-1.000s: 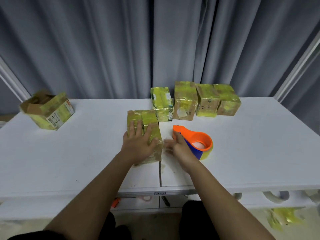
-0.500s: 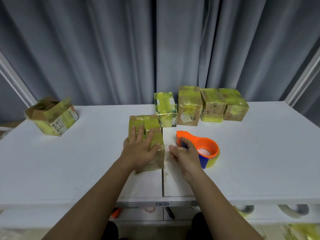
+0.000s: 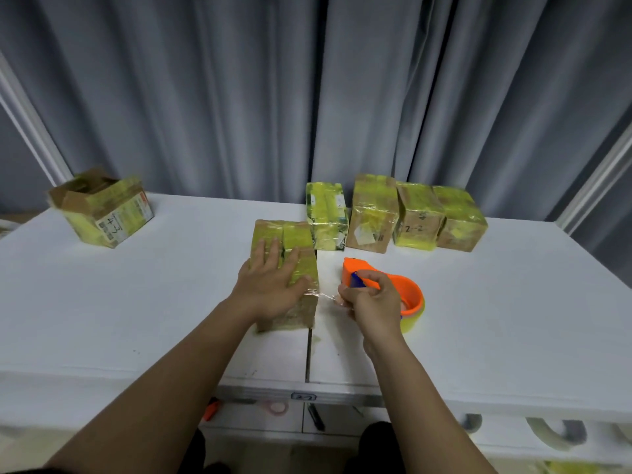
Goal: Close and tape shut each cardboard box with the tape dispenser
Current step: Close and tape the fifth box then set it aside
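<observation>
Grey curtain (image 3: 239,97) hangs behind a white tabletop (image 3: 513,319), which has a seam running front to back at its middle.

Four taped boxes (image 3: 396,213) stand in a row along the far edge, right of centre, touching or nearly touching one another. An open box (image 3: 102,208), flaps up, marked 4-3, sits tilted at the far left corner.

The box (image 3: 285,268) I am working on sits at the middle, just left of the seam, wrapped in yellow tape. My left hand (image 3: 272,285) lies flat on its top, fingers straight and spread, pressing down.

The dispenser (image 3: 393,292), orange with a blue part, is just right of the seam. My right hand (image 3: 372,302) curls round its near end, gripping it. A clear strip of tape (image 3: 325,295) stretches from the box's right side to the dispenser.
</observation>
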